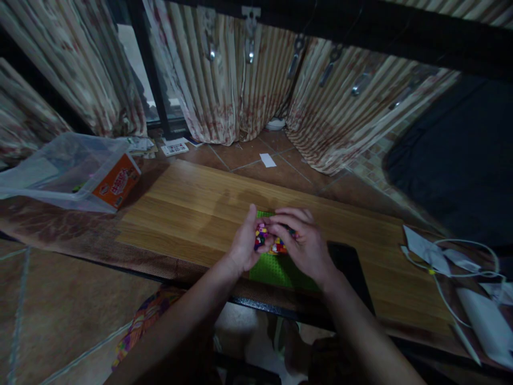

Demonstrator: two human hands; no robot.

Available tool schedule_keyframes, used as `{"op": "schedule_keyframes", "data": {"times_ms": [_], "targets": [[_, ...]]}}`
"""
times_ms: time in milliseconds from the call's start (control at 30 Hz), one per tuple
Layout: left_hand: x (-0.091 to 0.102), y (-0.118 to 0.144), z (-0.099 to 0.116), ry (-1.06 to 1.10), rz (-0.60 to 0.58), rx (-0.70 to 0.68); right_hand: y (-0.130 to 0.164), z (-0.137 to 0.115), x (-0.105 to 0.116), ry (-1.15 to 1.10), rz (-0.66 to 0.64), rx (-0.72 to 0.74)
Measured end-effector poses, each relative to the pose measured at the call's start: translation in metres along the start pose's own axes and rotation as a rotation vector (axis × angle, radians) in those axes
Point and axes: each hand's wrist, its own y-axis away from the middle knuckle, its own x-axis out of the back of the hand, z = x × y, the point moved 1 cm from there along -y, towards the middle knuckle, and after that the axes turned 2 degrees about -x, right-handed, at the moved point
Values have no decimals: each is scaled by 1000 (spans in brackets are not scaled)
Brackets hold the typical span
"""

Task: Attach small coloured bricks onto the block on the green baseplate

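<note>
Where the 2 hands meet above the table, a small cluster of multicoloured building bricks (262, 236) sits pinched between them, raised just over the green baseplate (276, 270). Left hand (245, 243): thumb up, fingers curled around the cluster's left side. Right hand (301, 240): fingers bent over the top and right of the cluster, touching the left hand's fingertips. More coloured bricks show under the right fingers; how many pieces, cannot tell in the dim light.

Baseplate lies flat on the wooden tabletop (192, 214), close to the near edge, partly covered by both hands. A dark phone-like slab (348, 264) lies just beside the baseplate's right edge, under the right wrist.

Open wood runs wide to the left of the hands and behind them up to the far edge. To the right, bare wood reaches as far as white papers and a looping cable (449, 256) near the right end.

Far left, a clear plastic bin (60, 171) holding an orange carton (118, 184) rests at the table's left corner, well apart from the hands. Striped curtains (224, 80) hang beyond the far edge, above a tiled floor (256, 155).
</note>
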Motion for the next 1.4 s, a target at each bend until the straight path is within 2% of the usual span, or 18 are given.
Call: {"op": "schedule_keyframes", "data": {"times_ms": [100,300,467,633,767,900,1167,1400], "targets": [[-2,1,-4,-64,8,-8,2,-9,-3,44,-81,56],[0,-1,-10,-173,-14,-7,4,-7,-7,68,-144,13],[-2,1,-10,-198,-18,1,3,-7,-7,-17,-120,-50],[-3,4,-5,-129,-6,17,4,4,0,-95,-27,-114],[3,1,2,-195,89,-17,7,20,8,-88,37,-225],[7,-3,3,-266,163,-55,9,30,9,-62,-22,-318],[3,-6,-5,-344,184,-86,13,28,-1,0,-103,-264],[4,-6,-5,-358,189,-93,13,23,-2,60,-47,-218]]}}
